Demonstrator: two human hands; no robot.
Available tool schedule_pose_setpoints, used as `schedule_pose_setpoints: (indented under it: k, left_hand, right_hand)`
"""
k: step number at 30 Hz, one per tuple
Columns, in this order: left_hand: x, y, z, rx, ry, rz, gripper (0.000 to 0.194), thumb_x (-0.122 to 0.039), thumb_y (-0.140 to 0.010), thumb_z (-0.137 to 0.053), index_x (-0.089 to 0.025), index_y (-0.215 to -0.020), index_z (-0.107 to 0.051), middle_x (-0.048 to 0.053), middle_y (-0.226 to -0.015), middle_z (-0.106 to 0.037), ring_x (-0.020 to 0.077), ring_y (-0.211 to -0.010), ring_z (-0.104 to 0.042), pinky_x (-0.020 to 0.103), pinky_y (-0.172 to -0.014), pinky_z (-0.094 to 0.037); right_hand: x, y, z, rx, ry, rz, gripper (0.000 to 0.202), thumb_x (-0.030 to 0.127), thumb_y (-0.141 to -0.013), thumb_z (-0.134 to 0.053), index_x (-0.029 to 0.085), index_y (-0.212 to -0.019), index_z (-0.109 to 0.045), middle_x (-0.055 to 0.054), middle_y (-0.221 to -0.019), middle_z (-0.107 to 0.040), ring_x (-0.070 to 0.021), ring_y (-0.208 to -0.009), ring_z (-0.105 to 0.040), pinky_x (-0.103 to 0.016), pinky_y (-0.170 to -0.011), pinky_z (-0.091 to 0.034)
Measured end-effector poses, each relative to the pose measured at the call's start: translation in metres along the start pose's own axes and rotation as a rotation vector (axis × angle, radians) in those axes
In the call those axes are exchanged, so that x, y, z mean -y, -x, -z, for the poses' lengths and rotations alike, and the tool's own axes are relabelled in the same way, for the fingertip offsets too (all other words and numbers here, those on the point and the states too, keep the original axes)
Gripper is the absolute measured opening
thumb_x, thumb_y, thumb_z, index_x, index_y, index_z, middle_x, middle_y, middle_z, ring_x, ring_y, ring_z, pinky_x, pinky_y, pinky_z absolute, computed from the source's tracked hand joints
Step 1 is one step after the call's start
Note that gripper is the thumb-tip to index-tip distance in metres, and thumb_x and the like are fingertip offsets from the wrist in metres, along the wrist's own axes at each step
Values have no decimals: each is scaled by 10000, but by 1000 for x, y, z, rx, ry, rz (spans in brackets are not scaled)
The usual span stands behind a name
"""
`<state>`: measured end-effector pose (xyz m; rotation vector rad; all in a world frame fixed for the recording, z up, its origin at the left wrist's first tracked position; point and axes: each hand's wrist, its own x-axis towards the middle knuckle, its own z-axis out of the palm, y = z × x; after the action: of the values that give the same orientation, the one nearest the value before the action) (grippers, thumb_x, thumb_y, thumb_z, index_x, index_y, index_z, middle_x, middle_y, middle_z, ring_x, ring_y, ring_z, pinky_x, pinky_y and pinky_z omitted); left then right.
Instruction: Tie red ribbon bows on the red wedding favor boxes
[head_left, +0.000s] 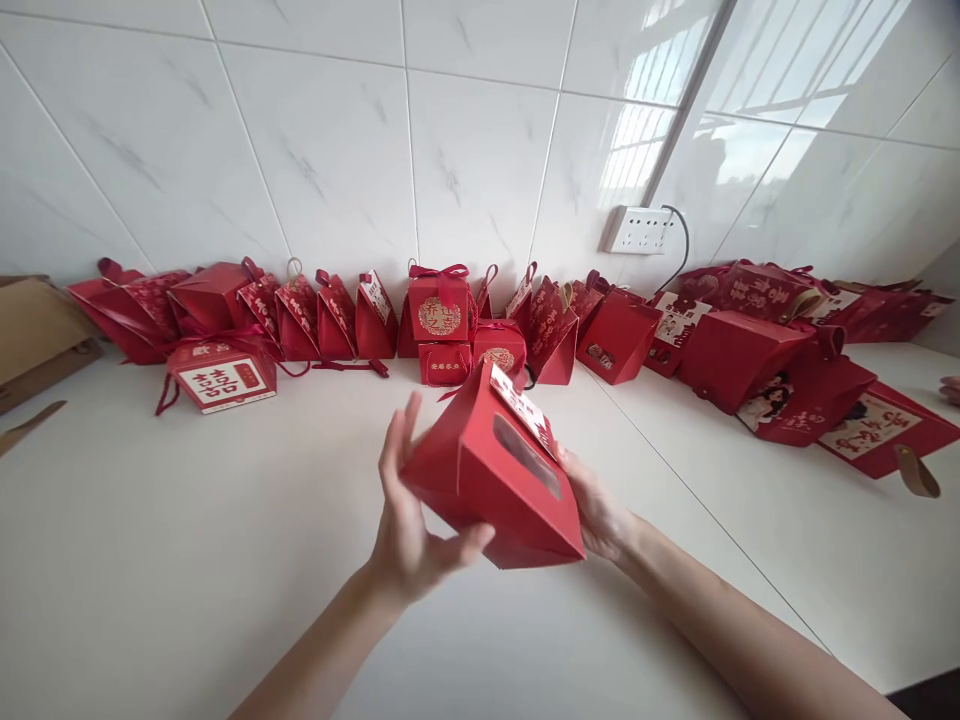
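Though it tilts, the red gift box (499,490) is held aloft

As I look across the white counter (285,590), the box hangs above it, near the middle, well apart from the tiled wall (330,150). The right hand (600,508) grips it from the right side; its fingertips lie beside a printed card (523,405), and part of the hand is hidden behind the box. The left hand (409,535) is cupped about the opposite corner, fingers spread, thumb in front of the lower face. Whether it presses there or rests loosely, I cannot tell. A rounded window (526,456) shows dark in the upper side.

Just beyond stands a ribbon-tied box (440,318) with a round gold emblem, in a row of red boxes (376,330) along the wall. In front of that row, to the left, lies a white-labelled box (225,384). More crowd the right end, one with a brown strap (916,472). Up on the wall I see a socket strip (639,230), a black cord (686,240) looping down from it, and brown cardboard (37,315) at the far left.
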<state>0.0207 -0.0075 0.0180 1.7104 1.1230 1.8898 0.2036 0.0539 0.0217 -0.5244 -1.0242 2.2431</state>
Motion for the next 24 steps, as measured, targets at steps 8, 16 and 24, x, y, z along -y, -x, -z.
schedule_pose_setpoints:
  k: [8, 16, 24]
  left_hand:
    - [-5, -3, 1, 54, 105, 259, 541, -480, -844, -557, -245, -1265, -311, 115, -1250, -546, 261, -1120, -556, 411, -875, -501]
    - [0, -5, 5, -5, 159, 335, 702, -701, -730, -557, -214, -1215, -412, 123, -1268, -535, 309, -1205, -498, 425, -959, -462]
    - [9, -5, 7, -22, 287, 540, 616, -695, -814, -401, -214, -1175, -537, 109, -1183, -597, 335, -1216, -477, 439, -901, -490]
  right_hand:
    - [0, -3, -8, -63, -55, -76, 551, 604, -903, -413, 287, -1354, -401, -76, -1223, -610, -153, -923, -694, -258, -734, -610]
    - [-2, 0, -3, -103, 156, 94, 570, 620, -827, -538, 239, -1249, -506, -109, -1163, -648, -212, -934, -685, -330, -734, -610]
    - [-7, 9, -10, -284, 608, 527, 662, 501, -704, -744, 241, -1255, -484, -128, -1203, -628, -284, -1094, -613, -431, -901, -544]
